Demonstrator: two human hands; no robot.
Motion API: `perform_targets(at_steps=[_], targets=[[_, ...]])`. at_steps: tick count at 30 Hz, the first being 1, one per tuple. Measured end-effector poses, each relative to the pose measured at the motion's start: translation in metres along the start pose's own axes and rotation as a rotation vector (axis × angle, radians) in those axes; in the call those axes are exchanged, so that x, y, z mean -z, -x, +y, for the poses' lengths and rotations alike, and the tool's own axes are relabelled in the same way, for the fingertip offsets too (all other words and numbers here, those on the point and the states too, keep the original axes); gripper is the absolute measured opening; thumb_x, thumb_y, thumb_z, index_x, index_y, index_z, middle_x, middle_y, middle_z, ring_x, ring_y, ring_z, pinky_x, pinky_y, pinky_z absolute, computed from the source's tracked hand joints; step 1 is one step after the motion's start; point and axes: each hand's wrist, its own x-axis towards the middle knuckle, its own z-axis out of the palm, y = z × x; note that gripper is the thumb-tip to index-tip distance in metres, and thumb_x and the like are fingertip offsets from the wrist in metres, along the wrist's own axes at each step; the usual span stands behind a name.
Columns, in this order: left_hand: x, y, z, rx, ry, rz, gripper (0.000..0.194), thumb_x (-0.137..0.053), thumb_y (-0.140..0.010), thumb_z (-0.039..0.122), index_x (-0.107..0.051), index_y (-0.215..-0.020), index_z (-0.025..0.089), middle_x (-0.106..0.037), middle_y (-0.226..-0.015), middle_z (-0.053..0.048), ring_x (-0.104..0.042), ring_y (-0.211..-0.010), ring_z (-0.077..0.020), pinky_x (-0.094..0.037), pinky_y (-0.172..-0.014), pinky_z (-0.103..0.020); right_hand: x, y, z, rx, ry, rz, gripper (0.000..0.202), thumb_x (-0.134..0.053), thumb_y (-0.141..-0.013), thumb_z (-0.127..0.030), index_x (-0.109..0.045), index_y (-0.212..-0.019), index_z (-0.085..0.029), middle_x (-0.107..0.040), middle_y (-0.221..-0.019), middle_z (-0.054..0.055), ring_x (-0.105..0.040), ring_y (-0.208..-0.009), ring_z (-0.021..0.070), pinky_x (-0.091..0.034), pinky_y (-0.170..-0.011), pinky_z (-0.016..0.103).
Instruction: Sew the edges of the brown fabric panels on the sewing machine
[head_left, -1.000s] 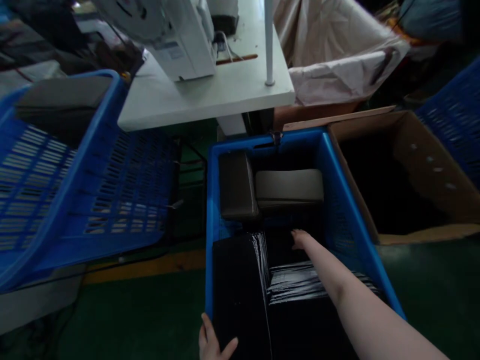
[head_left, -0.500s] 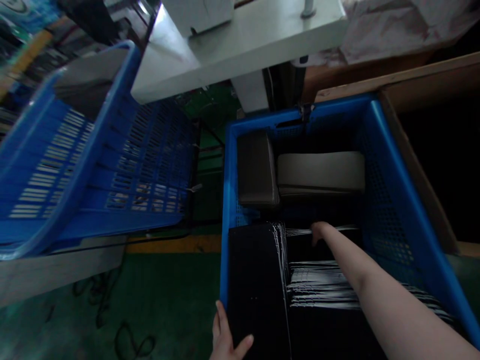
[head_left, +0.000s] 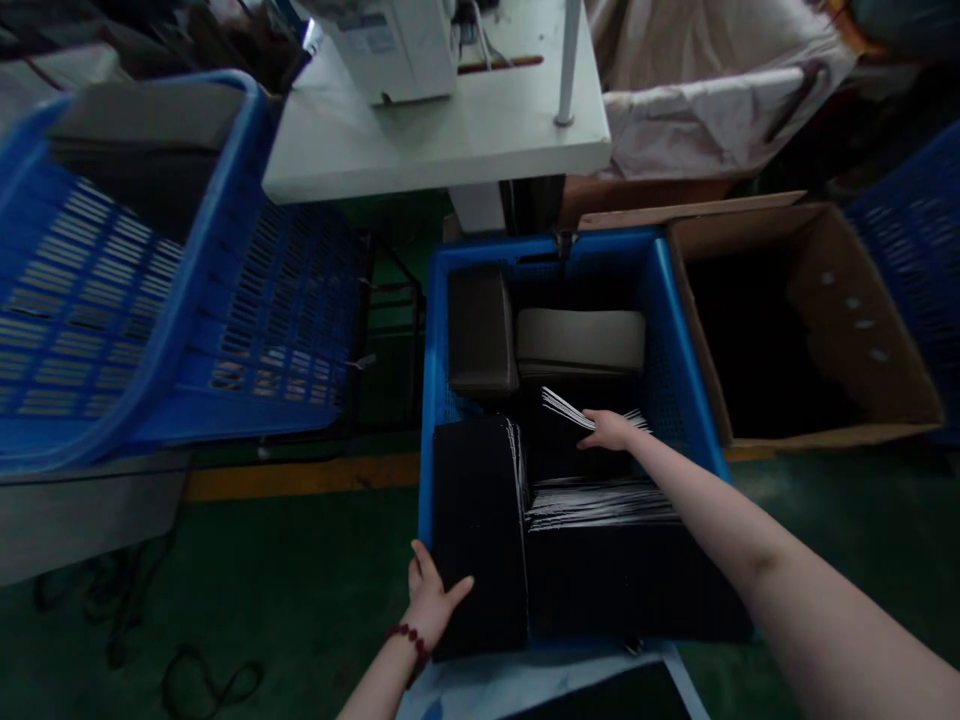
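My right hand (head_left: 609, 430) is closed on a bundle of thin black sheets with white edges (head_left: 566, 408), tilted up inside a blue plastic crate (head_left: 682, 330). What the sheets are made of I cannot tell. My left hand (head_left: 433, 597), fingers and thumb spread, rests at the crate's left edge, its thumb over a black stack (head_left: 480, 520). A second black stack (head_left: 622, 580) lies along the near side, its white edges fanned. Toward the back of the crate sit a dark grey-brown stack (head_left: 480, 330) and a lighter grey stack (head_left: 581, 335).
A white work table (head_left: 435, 145) with a machine (head_left: 401, 50) on it stands beyond the crate. To the left is a tilted blue basket (head_left: 259, 300) with grey pieces (head_left: 150, 120) in it. An open cardboard box (head_left: 862, 330) adjoins the crate's right side.
My right hand has lifted one end of the white-edged black sheets, which now angle upward in its grip. My left hand stays at the crate's left edge. The view has shifted to the right.
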Motion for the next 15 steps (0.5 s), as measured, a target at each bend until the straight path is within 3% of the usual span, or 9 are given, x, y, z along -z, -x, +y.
perform_targets(at_steps=[3, 5, 7, 9, 12, 15], targets=[[0.001, 0.001, 0.006, 0.003, -0.005, 0.002, 0.116, -0.068, -0.077, 0.043, 0.018, -0.147, 0.008, 0.0, -0.153, -0.027, -0.011, -0.143, -0.0362, -0.021, -0.114, -0.044, 0.045, 0.067, -0.015, 0.053, -0.035, 0.088, 0.054, -0.06, -0.084, -0.05, -0.05, -0.127, -0.019, -0.057, -0.124, 0.009, -0.055, -0.109, 0.0258, -0.042, -0.094, 0.041], [0.002, 0.003, 0.011, 0.002, -0.016, 0.01, 0.107, -0.067, -0.079, 0.041, 0.009, -0.149, 0.013, -0.003, -0.154, -0.024, -0.014, -0.142, -0.0374, -0.022, -0.113, -0.05, 0.074, 0.118, -0.025, 0.093, -0.054, 0.102, 0.061, -0.062, -0.08, -0.057, -0.049, -0.129, -0.022, -0.058, -0.124, 0.007, -0.054, -0.112, 0.0272, -0.04, -0.093, 0.036], [0.003, 0.005, 0.015, -0.001, -0.029, 0.022, 0.09, -0.064, -0.084, 0.039, -0.007, -0.15, 0.019, -0.009, -0.155, -0.018, -0.02, -0.14, -0.0376, -0.024, -0.11, -0.056, 0.098, 0.166, -0.035, 0.142, -0.07, 0.055, 0.064, -0.066, -0.074, -0.06, -0.052, -0.125, -0.024, -0.061, -0.121, 0.004, -0.056, -0.11, 0.027, -0.04, -0.09, 0.032], [0.004, 0.008, 0.019, -0.007, -0.039, 0.038, 0.074, -0.061, -0.087, 0.037, -0.021, -0.147, 0.023, -0.017, -0.155, -0.014, -0.027, -0.137, -0.0366, -0.027, -0.107, -0.059, 0.108, 0.202, -0.047, 0.187, -0.078, -0.045, 0.062, -0.073, -0.066, -0.058, -0.059, -0.117, -0.027, -0.065, -0.114, 0.001, -0.059, -0.104, 0.0257, -0.042, -0.084, 0.028], [0.005, 0.011, 0.021, -0.008, -0.051, 0.07, 0.064, -0.06, -0.088, 0.035, -0.031, -0.144, 0.022, -0.024, -0.152, -0.013, -0.033, -0.134, -0.0349, -0.031, -0.105, -0.058, 0.088, 0.22, -0.065, 0.212, -0.069, -0.249, 0.057, -0.083, -0.054, -0.048, -0.067, -0.104, -0.028, -0.07, -0.101, -0.003, -0.064, -0.094, 0.023, -0.046, -0.075, 0.024], [0.003, 0.009, 0.02, 0.008, -0.066, 0.101, 0.061, -0.06, -0.088, 0.035, -0.034, -0.142, 0.021, -0.028, -0.15, -0.013, -0.034, -0.132, -0.0345, -0.032, -0.104, -0.058, 0.04, 0.202, -0.076, 0.147, -0.025, -0.395, 0.065, -0.087, -0.047, -0.043, -0.067, -0.106, -0.023, -0.07, -0.1, 0.0, -0.065, -0.092, 0.0237, -0.049, -0.076, 0.026]])
